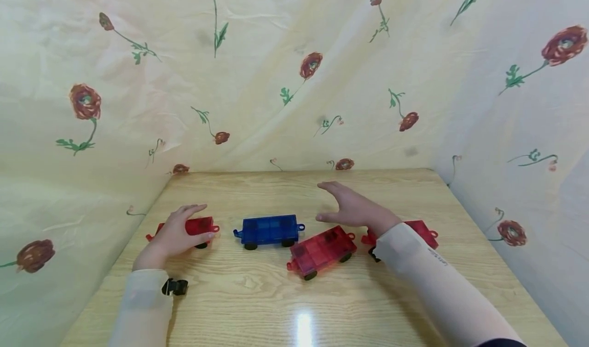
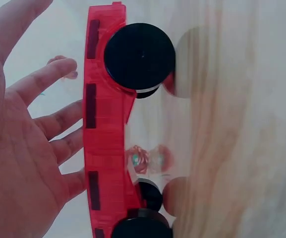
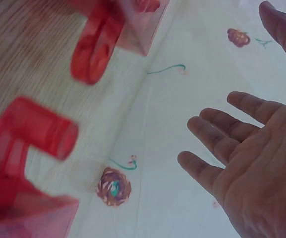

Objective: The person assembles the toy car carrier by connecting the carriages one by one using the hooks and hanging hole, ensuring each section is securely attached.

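At the left of the table, my left hand (image 1: 171, 233) arches over a see-through red toy train wagon (image 1: 200, 226) with black wheels. In the left wrist view its fingers are spread behind the wagon's side (image 2: 105, 144). My right hand (image 1: 356, 210) hovers with fingers apart, holding nothing, beyond a slanted red wagon (image 1: 322, 250). Between the hands stands a blue wagon (image 1: 270, 230), its hook to the left and its ring to the right. Another red wagon (image 1: 421, 230) is partly hidden behind my right forearm. A red hook (image 3: 43, 126) and a red ring (image 3: 95, 57) lie apart in the right wrist view.
The wagons stand on a wood-grain table (image 1: 248, 306). Cream fabric with printed red flowers (image 1: 257, 81) rises behind the table and along both sides. A black strap buckle (image 1: 175, 286) sits at my left wrist.
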Demonstrator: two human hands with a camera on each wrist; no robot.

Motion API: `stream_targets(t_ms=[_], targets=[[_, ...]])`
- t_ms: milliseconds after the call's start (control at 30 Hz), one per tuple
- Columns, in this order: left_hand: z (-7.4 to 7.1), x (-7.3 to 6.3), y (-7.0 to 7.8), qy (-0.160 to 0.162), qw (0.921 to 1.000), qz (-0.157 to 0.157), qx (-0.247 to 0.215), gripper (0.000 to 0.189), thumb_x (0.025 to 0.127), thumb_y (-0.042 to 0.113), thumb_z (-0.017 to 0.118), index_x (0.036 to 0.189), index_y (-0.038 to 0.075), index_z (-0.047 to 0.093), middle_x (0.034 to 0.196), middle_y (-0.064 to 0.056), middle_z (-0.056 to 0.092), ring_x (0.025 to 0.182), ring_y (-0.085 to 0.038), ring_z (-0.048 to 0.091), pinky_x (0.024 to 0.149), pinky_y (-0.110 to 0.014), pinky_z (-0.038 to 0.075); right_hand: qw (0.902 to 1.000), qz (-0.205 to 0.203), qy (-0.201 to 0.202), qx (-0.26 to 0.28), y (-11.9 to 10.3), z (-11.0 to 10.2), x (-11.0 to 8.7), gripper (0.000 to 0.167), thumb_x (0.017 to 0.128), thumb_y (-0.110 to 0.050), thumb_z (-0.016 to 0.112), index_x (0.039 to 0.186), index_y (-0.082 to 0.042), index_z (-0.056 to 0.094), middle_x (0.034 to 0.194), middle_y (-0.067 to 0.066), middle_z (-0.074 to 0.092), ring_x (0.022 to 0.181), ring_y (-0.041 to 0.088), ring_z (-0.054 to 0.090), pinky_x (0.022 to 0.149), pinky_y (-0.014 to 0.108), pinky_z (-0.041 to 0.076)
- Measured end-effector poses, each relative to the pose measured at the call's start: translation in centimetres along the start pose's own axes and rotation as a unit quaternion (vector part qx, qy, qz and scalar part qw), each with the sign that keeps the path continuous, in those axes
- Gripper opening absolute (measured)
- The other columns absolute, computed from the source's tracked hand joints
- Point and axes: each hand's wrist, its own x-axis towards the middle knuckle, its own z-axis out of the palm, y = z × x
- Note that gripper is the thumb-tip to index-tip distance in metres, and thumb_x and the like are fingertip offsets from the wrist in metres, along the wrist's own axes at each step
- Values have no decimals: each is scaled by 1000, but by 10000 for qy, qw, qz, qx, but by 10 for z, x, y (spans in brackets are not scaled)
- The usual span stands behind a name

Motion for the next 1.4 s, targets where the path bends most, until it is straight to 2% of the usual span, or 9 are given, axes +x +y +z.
stream_targets(t_ms=[267,500,633,700,767,900,1067,1233,1400], targets=[[3,0,0,-62,9998,-105,134,91,84,56,85,158,17,48,159,-22,40,141,-49,36,102,-72,44,9997,-21,-261,-26,-16,4,4,95,91,-58,77,165,-16,34,167,12,33,153,36,32,120,58,32],[1,-5,-7,-35,9999,-109,111,89,83,54,86,155,17,50,155,-22,43,137,-51,38,94,-67,53,9984,-88,-532,-150,-30,9,10,90,93,-48,79,164,-16,35,167,12,33,154,37,29,121,57,31],[1,-6,-10,-81,9999,-19,135,83,83,45,89,152,14,54,152,-22,48,136,-51,41,110,-74,35,9978,-100,-626,-208,-37,12,14,88,92,-42,82,163,-16,37,167,11,35,154,37,30,120,56,33],[1,-5,-12,-92,9998,33,176,80,84,41,90,150,14,56,150,-22,51,134,-49,44,111,-75,32,9973,-184,-660,-271,-40,15,16,87,92,-40,83,163,-14,38,166,11,36,153,37,33,119,56,35],[1,-5,-12,-88,9997,57,212,77,85,40,89,149,14,57,149,-21,53,131,-48,47,108,-72,38,9968,-247,-698,-313,-43,17,18,87,92,-39,83,162,-13,39,165,11,38,151,36,37,118,54,36],[2,-5,-12,-55,9995,69,313,76,86,42,88,149,15,57,146,-20,55,128,-46,48,95,-65,53,9956,-339,-785,-374,-47,21,22,85,92,-39,83,161,-12,40,164,11,39,150,35,38,118,53,37],[4,-6,-11,-44,9995,13,313,77,84,42,90,150,17,57,144,-20,57,128,-46,48,95,-66,52,9944,-350,-898,-432,-52,26,27,82,92,-41,82,159,-14,44,162,9,42,147,31,42,118,49,39],[5,-6,-10,-22,9995,-67,321,79,83,43,90,149,17,58,144,-21,56,131,-48,46,103,-75,41,9939,-226,-1023,-349,-58,29,29,80,91,-40,83,158,-16,47,160,6,44,144,29,45,116,49,42],[6,-7,-10,-21,9996,-157,216,80,82,46,90,150,18,58,143,-19,55,128,-45,46,95,-67,52,9929,-176,-1063,-498,-63,31,31,76,91,-41,83,156,-18,50,159,4,46,143,27,48,115,46,43]])
